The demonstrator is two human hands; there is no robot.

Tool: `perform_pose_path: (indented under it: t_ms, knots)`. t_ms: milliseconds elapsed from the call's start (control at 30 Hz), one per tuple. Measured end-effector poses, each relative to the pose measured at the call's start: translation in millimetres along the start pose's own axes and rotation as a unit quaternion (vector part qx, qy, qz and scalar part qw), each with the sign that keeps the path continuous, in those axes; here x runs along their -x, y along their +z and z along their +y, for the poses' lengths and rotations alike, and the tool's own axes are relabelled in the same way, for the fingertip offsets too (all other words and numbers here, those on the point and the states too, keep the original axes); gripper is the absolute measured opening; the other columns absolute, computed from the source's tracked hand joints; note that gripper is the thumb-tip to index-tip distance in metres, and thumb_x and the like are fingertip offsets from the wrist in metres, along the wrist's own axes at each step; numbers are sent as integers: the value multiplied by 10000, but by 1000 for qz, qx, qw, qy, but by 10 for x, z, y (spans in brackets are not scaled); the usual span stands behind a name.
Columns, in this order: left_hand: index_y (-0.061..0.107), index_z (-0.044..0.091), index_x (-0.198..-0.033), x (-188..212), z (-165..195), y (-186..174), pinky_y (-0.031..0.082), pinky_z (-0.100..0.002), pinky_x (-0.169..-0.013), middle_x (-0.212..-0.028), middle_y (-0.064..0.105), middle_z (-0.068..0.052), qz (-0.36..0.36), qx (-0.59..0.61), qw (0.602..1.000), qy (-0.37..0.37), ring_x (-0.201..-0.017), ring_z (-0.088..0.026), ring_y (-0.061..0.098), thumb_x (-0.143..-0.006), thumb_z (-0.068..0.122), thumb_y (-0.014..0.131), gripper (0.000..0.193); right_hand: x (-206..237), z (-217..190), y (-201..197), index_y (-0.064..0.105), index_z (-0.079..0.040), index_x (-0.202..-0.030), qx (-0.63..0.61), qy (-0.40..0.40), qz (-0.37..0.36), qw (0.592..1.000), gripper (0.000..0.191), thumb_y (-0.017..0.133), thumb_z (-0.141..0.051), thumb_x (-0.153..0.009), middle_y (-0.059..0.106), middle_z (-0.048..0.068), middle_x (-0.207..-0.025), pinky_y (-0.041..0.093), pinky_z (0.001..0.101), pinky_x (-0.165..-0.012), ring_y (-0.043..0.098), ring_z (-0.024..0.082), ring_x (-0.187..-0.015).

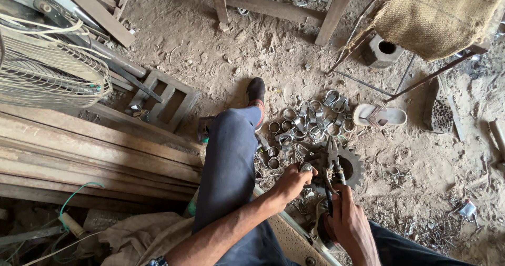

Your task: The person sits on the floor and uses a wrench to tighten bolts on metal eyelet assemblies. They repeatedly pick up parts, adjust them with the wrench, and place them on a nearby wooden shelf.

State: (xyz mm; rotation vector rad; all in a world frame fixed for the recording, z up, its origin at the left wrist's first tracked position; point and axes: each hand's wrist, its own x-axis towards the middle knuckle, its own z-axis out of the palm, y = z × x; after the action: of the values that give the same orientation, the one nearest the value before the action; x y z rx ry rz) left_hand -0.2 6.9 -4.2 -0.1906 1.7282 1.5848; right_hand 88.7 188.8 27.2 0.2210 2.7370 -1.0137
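Note:
My left hand (291, 182) pinches a small metal clamp ring (306, 167) and holds it against a dark toothed gear (351, 166) lying on the dirt floor. My right hand (351, 225) grips the dark handles of a pair of pliers (332, 163), whose jaws point up over the gear beside the ring. Just beyond the gear lies a heap of several shiny metal clamp rings (305, 124). My left leg in dark blue trousers (229, 166) stretches forward, ending in a black shoe (256, 91).
Stacked wooden planks (94, 150) lie at the left, with a wire fan guard (47, 66) above them. A white sandal (379, 115) rests right of the ring heap. A burlap-covered metal-framed stool (436, 13) and wooden bench legs (331, 8) stand at the top.

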Motion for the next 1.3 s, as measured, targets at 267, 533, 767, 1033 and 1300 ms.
perform_pose_path:
  t_ms: [267,533,767,1033,1300]
  knots:
    - [377,182,-543,1,-10,8,287,-270,-398,-460,291,92,-2,8,1000,1,-380,-52,236,-938,270,550,440,5,-34,-14,467,-104,-1283,-16,22,-2,1000,305,517,-129,-983,626,102,-498,424,377,-308,546,196,-304]
    - [385,189,-547,-54,4,40,306,-274,-401,-469,300,94,1,9,1000,-5,-389,-51,247,-935,281,547,430,-24,-12,-28,487,-91,-1218,0,34,-1,999,200,451,-182,-1044,565,78,-428,354,388,-304,466,192,-288]
    - [392,186,-551,-58,15,95,360,-274,-411,-476,293,93,-2,13,1000,-6,-397,-54,260,-927,284,547,419,-28,13,-67,483,-83,-1217,-3,18,5,1000,224,459,-190,-1022,535,71,-399,343,381,-299,456,187,-274]
    - [407,189,-555,-36,7,103,392,-284,-433,-476,297,92,2,21,1000,-7,-403,-54,273,-931,285,549,413,-3,7,-85,488,-92,-1207,-6,17,9,1000,219,474,-188,-1010,541,81,-406,363,396,-303,482,205,-275]
    - [396,167,-574,-20,86,149,373,-280,-418,-483,300,93,0,25,1000,6,-397,-57,267,-934,252,577,411,-19,21,-134,483,-93,-1211,-17,26,6,1000,216,468,-192,-1019,543,83,-401,380,415,-310,513,224,-281]
